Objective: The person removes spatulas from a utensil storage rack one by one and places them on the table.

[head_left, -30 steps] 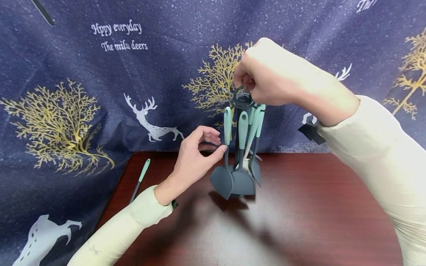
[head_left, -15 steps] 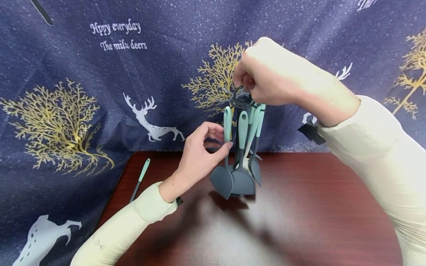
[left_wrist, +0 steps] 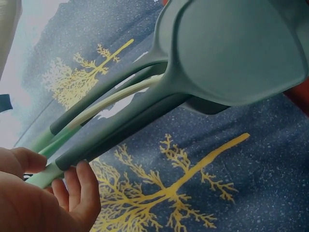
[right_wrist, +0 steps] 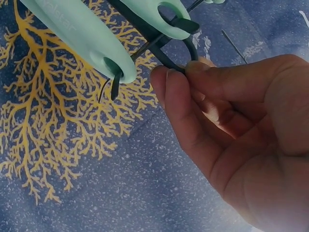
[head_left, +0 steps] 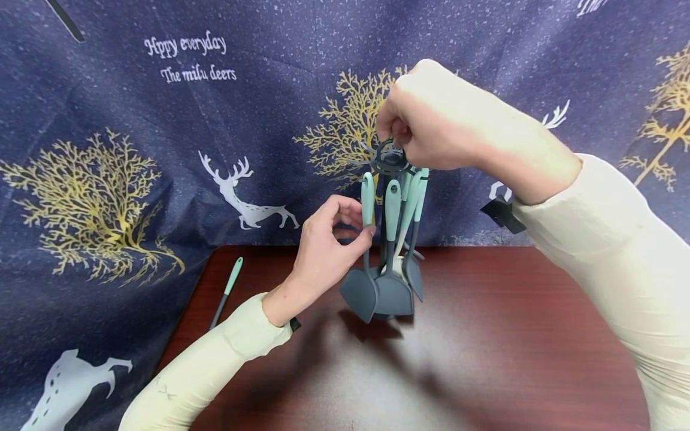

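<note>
A dark rack (head_left: pixel 390 157) carries several utensils with mint handles and grey heads, hung by their end holes. My right hand (head_left: pixel 431 120) is above it; in the right wrist view that hand (right_wrist: pixel 241 111) pinches the rack's ring (right_wrist: pixel 170 63) between thumb and fingertips. My left hand (head_left: pixel 326 242) pinches the leftmost utensil's mint handle (head_left: pixel 368 200) near its lower end, above a grey spatula head (head_left: pixel 359 293). From the left wrist, my hand (left_wrist: pixel 53 193) has thumb and fingers around a mint handle (left_wrist: pixel 47 175), where it meets a dark shaft (left_wrist: pixel 106 137).
Another mint-handled utensil (head_left: pixel 234 276) lies at the left of the dark red table (head_left: pixel 485 335), its lower part hidden behind my left sleeve (head_left: pixel 215 359). Behind the table hangs a blue cloth (head_left: pixel 280 120) with deer and gold trees.
My left hand has moved up and right onto the leftmost hanging utensil, from beside it to pinching its handle. My right hand has stayed at the rack's top.
</note>
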A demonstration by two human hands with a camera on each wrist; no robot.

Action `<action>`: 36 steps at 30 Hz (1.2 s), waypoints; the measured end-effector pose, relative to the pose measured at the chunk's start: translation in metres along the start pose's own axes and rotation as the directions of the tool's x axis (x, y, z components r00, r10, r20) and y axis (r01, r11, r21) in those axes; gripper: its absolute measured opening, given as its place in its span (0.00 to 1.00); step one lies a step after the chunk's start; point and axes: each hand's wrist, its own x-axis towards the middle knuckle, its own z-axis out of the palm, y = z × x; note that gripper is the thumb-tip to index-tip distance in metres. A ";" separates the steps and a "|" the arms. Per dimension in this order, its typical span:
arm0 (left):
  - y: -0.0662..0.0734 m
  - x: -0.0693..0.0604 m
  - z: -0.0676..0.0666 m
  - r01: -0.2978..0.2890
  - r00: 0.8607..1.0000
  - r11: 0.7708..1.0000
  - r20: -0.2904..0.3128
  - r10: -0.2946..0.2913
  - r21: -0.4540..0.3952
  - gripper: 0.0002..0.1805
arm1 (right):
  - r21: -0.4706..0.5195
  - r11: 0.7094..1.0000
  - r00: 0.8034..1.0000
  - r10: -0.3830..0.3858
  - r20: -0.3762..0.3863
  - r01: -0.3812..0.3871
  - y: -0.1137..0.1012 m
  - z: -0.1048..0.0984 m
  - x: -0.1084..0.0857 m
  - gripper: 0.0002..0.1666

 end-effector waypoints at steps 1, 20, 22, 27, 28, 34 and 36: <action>0.000 0.000 0.000 0.000 1.000 1.000 -0.001 0.000 -0.003 0.16 | 0.000 1.000 1.000 0.001 0.002 -0.001 0.000 0.000 0.000 0.26; 0.001 -0.001 -0.004 -0.008 1.000 1.000 -0.009 0.008 0.024 0.15 | 0.004 1.000 1.000 0.014 0.017 -0.014 -0.002 0.000 0.001 0.26; 0.001 0.000 -0.005 -0.009 1.000 1.000 -0.009 0.009 0.026 0.15 | 0.002 1.000 1.000 0.017 0.021 -0.017 -0.002 0.000 0.001 0.26; 0.002 0.001 -0.005 -0.018 1.000 1.000 -0.004 0.019 0.018 0.16 | 0.001 1.000 0.999 0.022 0.023 -0.022 -0.002 0.000 0.001 0.27; 0.002 0.001 -0.006 -0.020 1.000 1.000 -0.003 0.020 0.018 0.16 | 0.004 1.000 0.999 0.025 0.026 -0.025 -0.002 0.000 0.001 0.28; 0.004 0.002 -0.007 -0.032 0.999 0.999 -0.002 0.032 0.020 0.16 | 0.002 1.000 0.999 0.029 0.031 -0.029 -0.002 0.000 0.001 0.28; 0.004 0.002 -0.007 -0.036 0.999 0.999 -0.001 0.036 0.014 0.16 | -0.001 1.000 0.999 0.028 0.028 -0.028 -0.002 0.000 0.001 0.27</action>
